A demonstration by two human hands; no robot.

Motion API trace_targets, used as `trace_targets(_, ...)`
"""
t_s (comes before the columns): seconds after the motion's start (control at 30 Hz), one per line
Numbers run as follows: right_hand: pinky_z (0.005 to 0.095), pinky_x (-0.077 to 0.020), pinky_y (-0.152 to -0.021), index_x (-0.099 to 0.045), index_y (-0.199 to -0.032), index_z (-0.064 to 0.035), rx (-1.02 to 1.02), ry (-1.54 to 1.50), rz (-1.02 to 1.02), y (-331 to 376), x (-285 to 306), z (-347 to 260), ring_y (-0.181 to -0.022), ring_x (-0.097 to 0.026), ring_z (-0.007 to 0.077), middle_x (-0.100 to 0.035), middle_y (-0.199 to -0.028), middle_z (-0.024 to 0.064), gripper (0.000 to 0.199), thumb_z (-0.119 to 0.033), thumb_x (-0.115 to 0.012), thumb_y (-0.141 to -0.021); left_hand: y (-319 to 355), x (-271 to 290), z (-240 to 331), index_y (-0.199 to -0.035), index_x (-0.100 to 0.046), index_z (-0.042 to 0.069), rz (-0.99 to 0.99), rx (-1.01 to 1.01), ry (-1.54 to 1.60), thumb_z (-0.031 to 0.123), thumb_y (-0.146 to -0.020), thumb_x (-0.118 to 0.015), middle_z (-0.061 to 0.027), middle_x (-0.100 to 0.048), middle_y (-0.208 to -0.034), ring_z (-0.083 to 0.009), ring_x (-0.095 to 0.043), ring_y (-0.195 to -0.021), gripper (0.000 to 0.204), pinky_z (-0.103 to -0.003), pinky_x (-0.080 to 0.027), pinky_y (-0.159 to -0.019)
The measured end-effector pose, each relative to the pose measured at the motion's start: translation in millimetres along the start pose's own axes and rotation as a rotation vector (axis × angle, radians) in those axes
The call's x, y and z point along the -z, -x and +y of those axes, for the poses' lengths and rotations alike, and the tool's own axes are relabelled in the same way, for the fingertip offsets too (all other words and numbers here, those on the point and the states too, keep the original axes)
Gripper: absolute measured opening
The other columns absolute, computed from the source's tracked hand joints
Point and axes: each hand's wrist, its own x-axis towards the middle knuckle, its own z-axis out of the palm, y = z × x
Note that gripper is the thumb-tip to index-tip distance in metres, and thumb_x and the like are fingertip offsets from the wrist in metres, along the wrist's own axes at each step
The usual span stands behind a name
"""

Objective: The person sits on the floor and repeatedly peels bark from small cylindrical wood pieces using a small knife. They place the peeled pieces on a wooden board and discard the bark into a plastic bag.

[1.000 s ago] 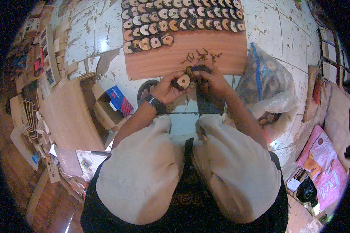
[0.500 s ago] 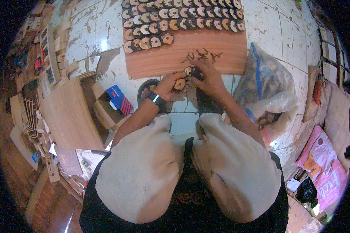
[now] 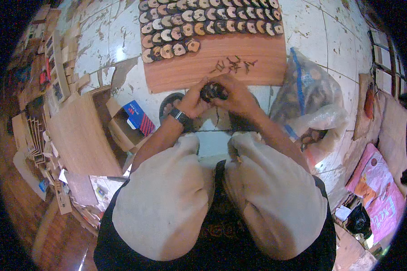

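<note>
Both my hands meet just in front of the near edge of a brown wooden board [image 3: 176,74]. Between them is a small bunch of dark-barked wood slices [image 3: 214,92], bark edges facing up. My left hand [image 3: 195,100], with a watch on its wrist, grips the bunch from the left. My right hand [image 3: 240,95] curls over it from the right, fingers bent around it. How many slices there are, I cannot tell. On the board lie overlapping rows of round wood slices [image 3: 187,30] with holes in their middles. Several short dark twigs [image 3: 234,64] are scattered near my hands.
At right stands a clear plastic bag [image 3: 309,86] of wood slices, its mouth toward me. A pink sack [image 3: 377,194] lies farther right. On the left are an open cardboard box [image 3: 115,119], a blue-and-red carton [image 3: 139,116] and wood offcuts. My feet rest on white floor tiles [image 3: 212,143].
The pale slice face that showed in my left hand is turned out of sight. My right hand has drawn back from the twigs and closed over the dark-edged bunch, beside my left.
</note>
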Motion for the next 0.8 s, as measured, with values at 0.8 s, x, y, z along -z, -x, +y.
trace_targets(0.8, 0.0451, -0.0415, -0.097, -0.042, -0.122, -0.0025, 0.201, 0.167, 0.057, -14.9, -23.7, -40.7, -0.115, -0.045, 0.0442, -0.041, -0.127, 0.0236, 0.067, -0.012, -0.075, -0.065, 10.4, 21.8, 0.2, -0.123, -0.052, 0.01, -0.046, 0.014, 0.411, 0.041, -0.094, -0.05, -0.0077, -0.06, -0.117, -0.0234, -0.06, -0.102, 0.043, -0.043, -0.047, -0.094)
